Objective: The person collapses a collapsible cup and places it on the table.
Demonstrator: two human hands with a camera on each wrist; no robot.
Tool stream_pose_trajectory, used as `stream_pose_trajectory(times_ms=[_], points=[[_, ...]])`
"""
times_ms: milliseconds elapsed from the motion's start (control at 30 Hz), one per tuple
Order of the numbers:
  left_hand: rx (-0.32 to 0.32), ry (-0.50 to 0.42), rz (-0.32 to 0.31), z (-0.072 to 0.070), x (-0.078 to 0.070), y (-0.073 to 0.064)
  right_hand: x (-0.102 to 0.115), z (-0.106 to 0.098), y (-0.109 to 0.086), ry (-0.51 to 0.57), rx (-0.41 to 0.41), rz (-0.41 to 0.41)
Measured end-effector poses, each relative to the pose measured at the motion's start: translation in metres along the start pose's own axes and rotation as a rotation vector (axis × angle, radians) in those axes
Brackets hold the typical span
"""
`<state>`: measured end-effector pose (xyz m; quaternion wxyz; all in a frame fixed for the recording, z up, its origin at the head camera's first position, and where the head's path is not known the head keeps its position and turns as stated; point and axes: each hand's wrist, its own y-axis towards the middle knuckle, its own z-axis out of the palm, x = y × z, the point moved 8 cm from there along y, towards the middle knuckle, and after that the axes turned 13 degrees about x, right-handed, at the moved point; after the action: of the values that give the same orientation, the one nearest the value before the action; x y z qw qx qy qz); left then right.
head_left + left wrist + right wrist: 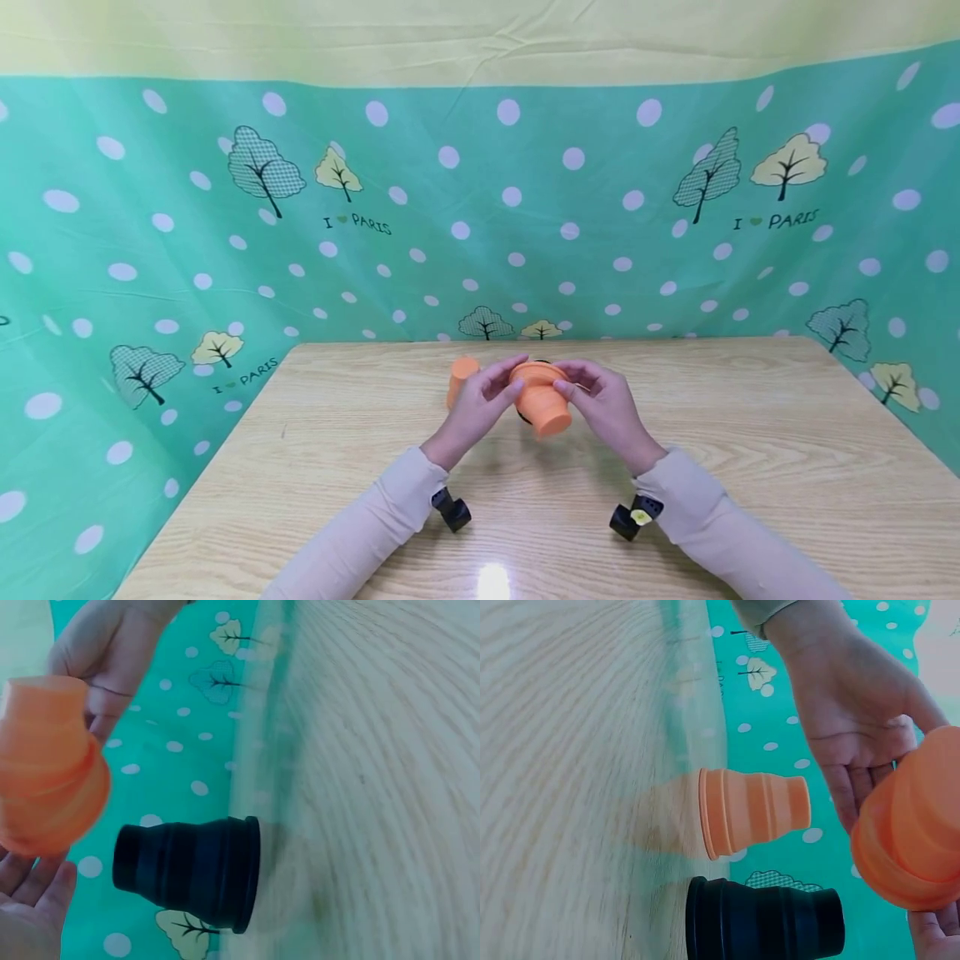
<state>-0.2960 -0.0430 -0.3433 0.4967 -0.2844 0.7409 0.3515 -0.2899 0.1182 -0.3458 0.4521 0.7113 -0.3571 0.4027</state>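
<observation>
Both hands hold an orange stepped cup point(542, 398) tilted above the table, its narrow end toward me and downward. The left hand point(477, 406) grips its left side with thumb in front and fingers behind. On the opposite side the right hand point(611, 406) pinches it the same way. Behind the held cup, a black stepped cup point(187, 874) stands wide rim down, mostly hidden in the head view. A second orange cup point(757, 810) stands rim down left of the black one, partly covered by the left hand in the head view.
The wooden table point(337, 500) reaches back to a green dotted curtain point(420, 183) with printed trees. A small black wrist device point(453, 510) sits on the left wrist, another point(630, 518) on the right.
</observation>
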Motion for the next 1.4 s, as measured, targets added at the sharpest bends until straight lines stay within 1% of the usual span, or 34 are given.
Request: stream_pose_trajectory(times_ms=[100,133,267,400,500,667,767,867,967,1067,1133,1233,1333,1400], points=[[0.027,-0.015,-0.012,0.004,-0.009,-0.003,0.001,-0.003,-0.001,-0.001,-0.022,-0.008],[0.029,-0.024,-0.012,0.005,-0.01,-0.003,0.001,-0.003,-0.001,0.001,-0.026,-0.01],[0.008,-0.052,0.001,0.004,-0.011,-0.002,0.001,-0.003,-0.001,0.02,-0.031,-0.016],[-0.018,-0.089,-0.012,0.001,0.004,0.001,0.001,-0.003,-0.001,0.038,-0.032,-0.02],[-0.035,-0.091,-0.012,-0.001,0.015,0.004,0.0,-0.003,-0.001,0.038,-0.031,-0.023],[-0.058,-0.061,0.015,-0.004,0.016,0.004,-0.001,-0.002,0.0,0.044,-0.023,-0.027],[-0.065,-0.068,0.005,-0.005,0.019,0.004,-0.002,-0.002,0.0,0.043,-0.01,-0.012],[-0.071,-0.09,-0.02,-0.006,0.022,0.005,-0.003,-0.001,0.001,0.039,0.01,0.006],[-0.069,-0.1,-0.039,-0.006,0.025,0.006,-0.005,0.0,0.001,0.064,0.034,0.017],[-0.055,-0.07,-0.044,-0.005,0.025,0.006,-0.006,0.004,0.002,0.089,0.074,0.012],[-0.046,-0.032,-0.038,-0.004,0.024,0.006,-0.005,0.007,0.003,0.085,0.101,0.007],[-0.034,0.026,-0.025,-0.001,0.021,0.005,-0.002,0.011,0.004,0.028,0.134,-0.005],[-0.036,0.077,-0.009,0.0,0.018,0.005,0.002,0.013,0.005,-0.034,0.151,-0.007],[-0.04,0.097,-0.003,0.001,0.017,0.005,0.003,0.014,0.005,-0.057,0.157,-0.002]])
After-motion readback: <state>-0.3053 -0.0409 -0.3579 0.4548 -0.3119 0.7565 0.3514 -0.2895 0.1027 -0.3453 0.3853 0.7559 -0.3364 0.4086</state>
